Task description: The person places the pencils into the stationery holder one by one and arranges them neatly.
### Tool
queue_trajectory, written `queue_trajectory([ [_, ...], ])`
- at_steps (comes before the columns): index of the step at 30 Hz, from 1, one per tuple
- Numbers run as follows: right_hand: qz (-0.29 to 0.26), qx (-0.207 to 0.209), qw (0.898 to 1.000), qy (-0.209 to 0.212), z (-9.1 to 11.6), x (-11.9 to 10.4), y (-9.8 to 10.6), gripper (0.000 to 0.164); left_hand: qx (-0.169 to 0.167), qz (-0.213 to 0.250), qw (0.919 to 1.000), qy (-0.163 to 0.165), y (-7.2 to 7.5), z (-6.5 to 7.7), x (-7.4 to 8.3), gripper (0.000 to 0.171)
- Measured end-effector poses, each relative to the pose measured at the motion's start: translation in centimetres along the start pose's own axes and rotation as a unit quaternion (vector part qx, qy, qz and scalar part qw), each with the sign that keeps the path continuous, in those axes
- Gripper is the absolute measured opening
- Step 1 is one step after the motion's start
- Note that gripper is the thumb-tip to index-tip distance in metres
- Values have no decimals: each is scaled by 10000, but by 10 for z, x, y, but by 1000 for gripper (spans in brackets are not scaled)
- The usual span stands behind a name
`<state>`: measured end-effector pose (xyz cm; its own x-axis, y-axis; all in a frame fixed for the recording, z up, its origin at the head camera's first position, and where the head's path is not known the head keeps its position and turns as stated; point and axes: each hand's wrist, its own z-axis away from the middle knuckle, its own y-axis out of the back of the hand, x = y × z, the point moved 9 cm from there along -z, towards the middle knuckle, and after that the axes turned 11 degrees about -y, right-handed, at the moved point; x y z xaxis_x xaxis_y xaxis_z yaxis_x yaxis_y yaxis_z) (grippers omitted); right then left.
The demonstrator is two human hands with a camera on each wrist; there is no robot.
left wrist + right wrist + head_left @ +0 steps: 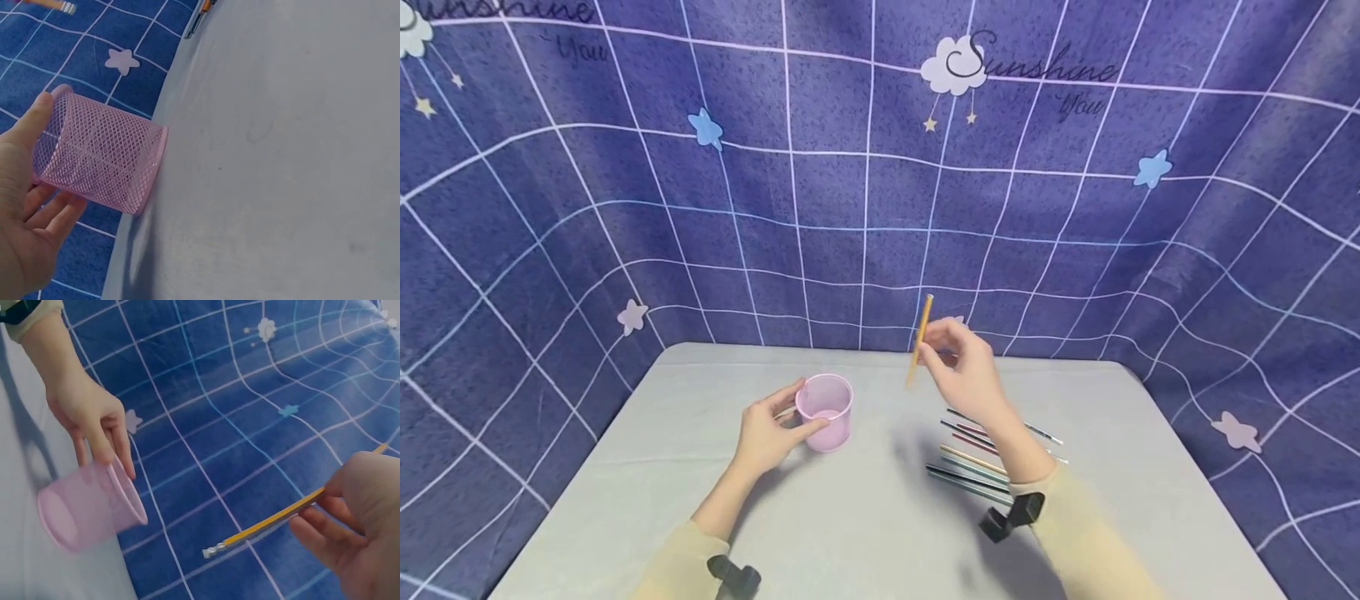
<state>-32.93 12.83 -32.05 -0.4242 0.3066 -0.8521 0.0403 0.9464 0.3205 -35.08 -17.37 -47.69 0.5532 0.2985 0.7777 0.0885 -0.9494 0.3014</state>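
My left hand (767, 433) grips a pink mesh pen holder (827, 429), thumb on the near side of its rim and fingers round the far side. The pen holder is upright with its mouth up; its mesh wall (106, 150) shows in the left wrist view. My right hand (962, 371) pinches a yellow pencil (921, 337) between thumb and fingers. Raised above the table, the pencil is steeply upright, to the right of the pen holder. A metal band and a pale eraser (212, 551) show at one end of it in the right wrist view.
Several pencils or pens (973, 462) in dark, red, green and yellow lie side by side on the white-covered table (850, 533), partly hidden under my right forearm. A blue gridded curtain (827, 192) with stars and clouds hangs behind the table and along both sides.
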Motion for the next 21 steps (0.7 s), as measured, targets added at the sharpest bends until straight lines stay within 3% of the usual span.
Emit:
queue_trajectory([
  [11,-987,-179,9949,119,-36,8,-65,13,-80,250,9993,253,-1,-2,-1,81],
  [15,-823,-344,9960,38,-40,16,-92,11,-98,292,9992,261,0,-3,0,79],
  [21,-125,-750,9970,-124,-42,30,-129,8,-132,333,9992,196,0,-3,3,78],
])
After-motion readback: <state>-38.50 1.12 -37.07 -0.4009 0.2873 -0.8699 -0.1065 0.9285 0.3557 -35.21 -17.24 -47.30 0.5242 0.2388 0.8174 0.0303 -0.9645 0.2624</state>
